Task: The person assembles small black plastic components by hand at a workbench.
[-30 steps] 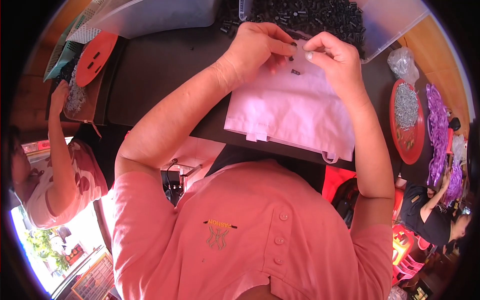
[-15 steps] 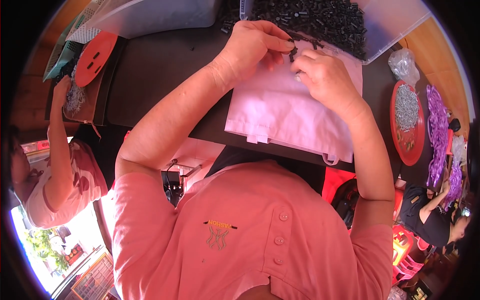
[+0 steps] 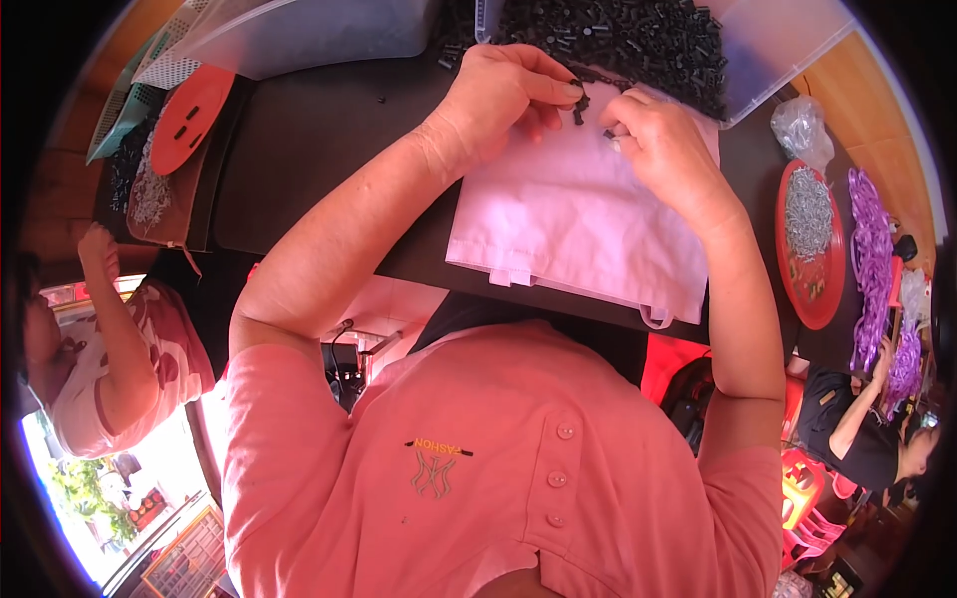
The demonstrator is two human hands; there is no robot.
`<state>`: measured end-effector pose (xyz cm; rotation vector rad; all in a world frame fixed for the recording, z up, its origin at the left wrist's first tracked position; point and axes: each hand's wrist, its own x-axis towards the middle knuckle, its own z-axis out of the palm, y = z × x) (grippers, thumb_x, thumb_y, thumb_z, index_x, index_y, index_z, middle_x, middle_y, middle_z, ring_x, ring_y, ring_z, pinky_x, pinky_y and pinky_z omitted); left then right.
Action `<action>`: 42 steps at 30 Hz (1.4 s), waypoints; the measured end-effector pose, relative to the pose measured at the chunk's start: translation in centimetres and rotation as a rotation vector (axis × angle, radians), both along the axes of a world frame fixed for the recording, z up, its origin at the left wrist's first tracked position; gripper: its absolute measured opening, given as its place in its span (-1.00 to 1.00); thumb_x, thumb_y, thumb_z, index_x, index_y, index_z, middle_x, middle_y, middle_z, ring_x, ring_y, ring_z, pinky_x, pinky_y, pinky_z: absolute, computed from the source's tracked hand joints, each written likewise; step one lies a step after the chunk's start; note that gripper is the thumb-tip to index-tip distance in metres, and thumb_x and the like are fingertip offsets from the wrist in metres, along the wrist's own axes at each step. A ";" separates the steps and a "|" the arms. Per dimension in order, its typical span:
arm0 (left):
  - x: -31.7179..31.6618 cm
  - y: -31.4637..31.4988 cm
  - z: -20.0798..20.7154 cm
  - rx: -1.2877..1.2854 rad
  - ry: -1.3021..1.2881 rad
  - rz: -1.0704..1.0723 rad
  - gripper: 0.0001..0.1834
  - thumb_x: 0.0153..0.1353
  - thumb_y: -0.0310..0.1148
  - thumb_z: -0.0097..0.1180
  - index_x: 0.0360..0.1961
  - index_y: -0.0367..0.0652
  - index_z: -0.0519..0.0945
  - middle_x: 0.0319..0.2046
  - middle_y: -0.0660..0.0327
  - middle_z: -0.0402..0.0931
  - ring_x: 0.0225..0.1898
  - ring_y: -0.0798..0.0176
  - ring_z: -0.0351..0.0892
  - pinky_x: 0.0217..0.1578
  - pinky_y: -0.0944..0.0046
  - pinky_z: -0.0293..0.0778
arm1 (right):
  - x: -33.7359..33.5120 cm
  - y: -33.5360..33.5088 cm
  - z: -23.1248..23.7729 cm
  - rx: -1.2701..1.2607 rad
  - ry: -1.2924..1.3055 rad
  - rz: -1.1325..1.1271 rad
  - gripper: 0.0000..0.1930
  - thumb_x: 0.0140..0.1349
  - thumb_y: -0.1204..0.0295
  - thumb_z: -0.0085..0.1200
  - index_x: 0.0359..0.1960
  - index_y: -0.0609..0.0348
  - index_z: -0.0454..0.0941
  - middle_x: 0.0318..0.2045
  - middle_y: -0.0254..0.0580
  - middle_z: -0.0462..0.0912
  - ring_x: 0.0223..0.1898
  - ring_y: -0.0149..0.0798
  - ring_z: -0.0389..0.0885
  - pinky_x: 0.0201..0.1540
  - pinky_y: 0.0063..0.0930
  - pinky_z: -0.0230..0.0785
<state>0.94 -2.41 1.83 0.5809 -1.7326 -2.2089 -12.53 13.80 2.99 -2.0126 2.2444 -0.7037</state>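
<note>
Between the thumb and fingers of my left hand [image 3: 503, 95], closed in a pinch, is a small black plastic part [image 3: 580, 112]. A hand's breadth to the right, my right hand [image 3: 663, 140] is also closed, with a tiny dark piece [image 3: 609, 134] at its fingertips; its exact shape is too small to make out. Both hands are over a pale pink cloth bag [image 3: 568, 219] lying flat on the dark table. Just beyond them, a heap of small black parts [image 3: 628, 45] fills a clear plastic bin [image 3: 773, 60] and reaches the bag's far edge.
Another translucent bin [image 3: 319, 40] stands at far left, near a red plate [image 3: 189, 120] with a few black pieces. To the right lie a red tray [image 3: 835, 289] of silvery bits, a clear plastic bag [image 3: 803, 130] and purple strands [image 3: 872, 269]. Other people sit at both sides.
My right hand has drawn slightly right, away from my left, which stays nearly still with its black part. The person at left has lowered a hand from the silvery pile.
</note>
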 end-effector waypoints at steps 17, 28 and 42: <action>-0.1 0.2 0.0 -0.022 0.029 -0.028 -0.84 0.10 -0.55 0.23 -0.27 -0.37 0.61 -0.46 0.15 0.59 -0.53 0.35 0.56 -0.59 0.39 0.43 | -0.6 -0.3 -0.1 -0.163 -0.550 -0.093 -0.89 0.09 0.58 0.11 -0.32 0.25 0.57 -0.43 -0.22 0.62 -0.39 -0.29 0.59 -0.36 -0.46 0.40; 0.2 1.4 0.5 -0.039 0.062 -0.082 -0.87 0.10 -0.53 0.25 -0.32 -0.33 0.61 -0.46 0.16 0.60 -0.52 0.36 0.55 -0.59 0.38 0.41 | 1.0 -1.0 0.5 -0.338 -1.146 -0.166 -0.89 0.15 0.52 0.18 -0.27 0.21 0.61 -0.43 -0.36 0.62 -0.41 -0.51 0.53 -0.37 -0.65 0.29; 0.3 1.6 0.5 -0.080 0.099 -0.095 -0.88 0.11 -0.52 0.24 -0.33 -0.33 0.61 -0.47 0.18 0.60 -0.53 0.38 0.55 -0.61 0.40 0.41 | 1.6 -1.1 -0.1 -0.332 -1.042 -0.168 -0.89 0.16 0.49 0.18 -0.29 0.19 0.60 -0.43 -0.36 0.62 -0.41 -0.50 0.53 -0.39 -0.63 0.28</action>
